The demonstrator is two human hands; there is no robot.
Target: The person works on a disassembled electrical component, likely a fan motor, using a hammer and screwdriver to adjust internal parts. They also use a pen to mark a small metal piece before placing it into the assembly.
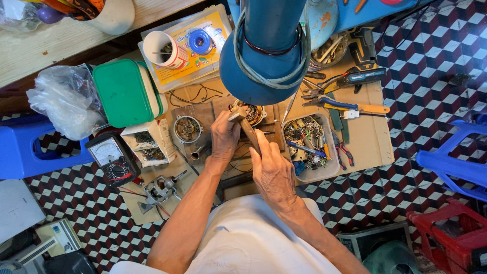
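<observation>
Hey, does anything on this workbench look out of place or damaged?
Nothing looks spilled or broken. The bench is crowded: a dismantled motor part lies loose left of the hands, and pliers lie near the bench's right side. The right hand and left hand hold a wooden-handled tool.

Low cardboard-covered work board (378,147) at frame centre, over chequered tile floor (431,66). On board: green-lidded box (124,92) upper left, analogue meter (112,158) left, clear tray of small parts (310,147) right of centre, blue-handled pliers (345,105) upper right, round metal motor cap (187,129) centre.
</observation>
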